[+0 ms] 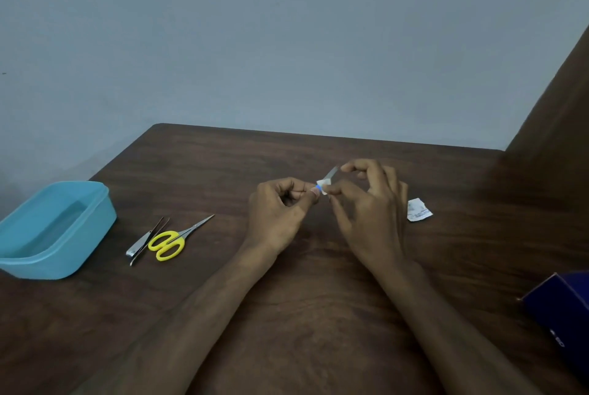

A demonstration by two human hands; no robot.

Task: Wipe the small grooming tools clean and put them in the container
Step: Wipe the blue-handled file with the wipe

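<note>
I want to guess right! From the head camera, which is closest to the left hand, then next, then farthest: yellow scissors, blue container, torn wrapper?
From the left hand:
1. Yellow scissors, on its left.
2. Torn wrapper, past the right hand.
3. Blue container, far left.

Scissors (178,240) and clippers (140,243) flank container (54,228).

The small metal tool with a blue band (328,178) is mostly hidden by fingers and white wipe. The dark blue cardboard box (564,308) is cut off at the right edge, its print too blurred to read.
</note>
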